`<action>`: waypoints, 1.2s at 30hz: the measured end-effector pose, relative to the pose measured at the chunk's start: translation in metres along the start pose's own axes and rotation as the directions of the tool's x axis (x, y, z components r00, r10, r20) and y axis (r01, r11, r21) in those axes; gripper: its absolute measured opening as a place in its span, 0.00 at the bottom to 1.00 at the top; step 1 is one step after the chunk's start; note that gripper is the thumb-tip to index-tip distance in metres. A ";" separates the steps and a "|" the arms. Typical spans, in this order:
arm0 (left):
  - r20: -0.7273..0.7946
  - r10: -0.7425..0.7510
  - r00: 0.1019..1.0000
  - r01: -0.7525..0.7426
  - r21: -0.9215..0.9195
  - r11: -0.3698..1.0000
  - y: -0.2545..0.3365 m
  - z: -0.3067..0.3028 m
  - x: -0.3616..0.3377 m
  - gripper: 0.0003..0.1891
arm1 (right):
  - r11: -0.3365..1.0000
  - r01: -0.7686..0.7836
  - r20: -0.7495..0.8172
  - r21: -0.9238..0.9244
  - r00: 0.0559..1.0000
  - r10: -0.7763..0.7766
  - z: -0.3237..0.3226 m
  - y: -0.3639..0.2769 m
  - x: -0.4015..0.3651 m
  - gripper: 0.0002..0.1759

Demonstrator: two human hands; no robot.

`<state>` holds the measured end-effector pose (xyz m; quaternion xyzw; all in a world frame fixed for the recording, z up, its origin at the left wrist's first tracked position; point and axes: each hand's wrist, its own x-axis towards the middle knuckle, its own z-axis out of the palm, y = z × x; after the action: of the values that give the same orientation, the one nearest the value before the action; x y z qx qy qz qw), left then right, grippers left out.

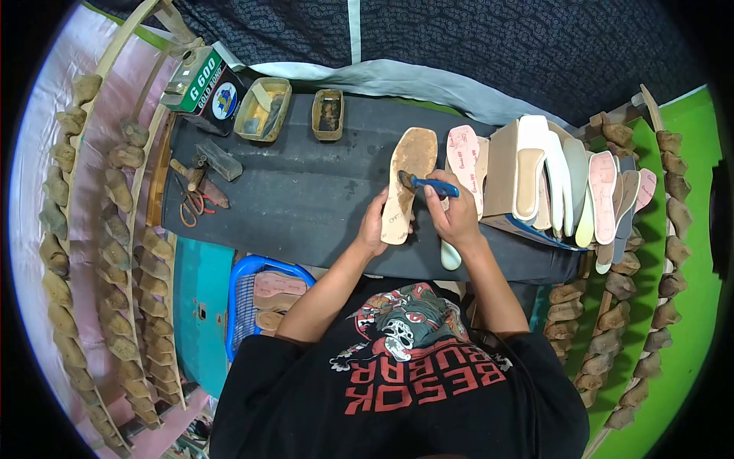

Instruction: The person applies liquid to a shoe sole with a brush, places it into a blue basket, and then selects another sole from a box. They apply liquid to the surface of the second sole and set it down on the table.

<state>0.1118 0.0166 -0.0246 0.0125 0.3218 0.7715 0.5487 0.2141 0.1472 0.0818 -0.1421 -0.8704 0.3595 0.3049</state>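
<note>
My left hand (373, 225) is closed on the lower edge of a tan insole (415, 157), holding it up over the dark table. A wet-looking brown coating covers the upper part of the insole, while its heel end stays pale. In my right hand (457, 218) is a brush with a blue handle (442, 188). Its bristles touch the insole near the middle. Just right of the insole lie pink printed insoles (463, 164), partly covered by my right hand and the brush. Below my right hand a pale rounded end (450, 256) shows.
At right a cardboard box (501, 164) is packed with several insoles. A glue can (205, 90), two small tubs (262, 111) (328, 115), scissors (189, 205) and a hammer (196, 176) are at left. A blue basket (243, 294) stands below. Racks of shoe lasts (115, 222) flank both sides.
</note>
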 end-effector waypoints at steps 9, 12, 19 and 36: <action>-0.052 0.019 0.998 -0.020 -0.026 0.999 0.011 -0.013 0.010 0.26 | 0.998 0.049 0.118 0.049 0.992 -0.054 0.012 -0.014 -0.014 0.12; 0.073 -0.045 0.996 0.045 0.014 0.999 0.016 -0.017 0.006 0.26 | 1.000 0.006 0.029 0.019 1.000 -0.007 0.008 -0.009 -0.006 0.12; 0.017 -0.070 0.997 0.070 0.017 0.997 0.009 -0.013 0.007 0.26 | 0.998 0.055 0.018 0.006 0.998 -0.055 0.009 -0.011 0.000 0.11; 0.065 0.009 0.998 -0.008 -0.014 1.000 0.009 -0.016 0.004 0.27 | 1.000 0.012 0.042 -0.002 0.999 -0.011 0.021 -0.014 0.008 0.10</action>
<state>0.0966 0.0104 -0.0344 0.0352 0.2986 0.7752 0.5557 0.1941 0.1298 0.0838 -0.1300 -0.8779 0.3595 0.2885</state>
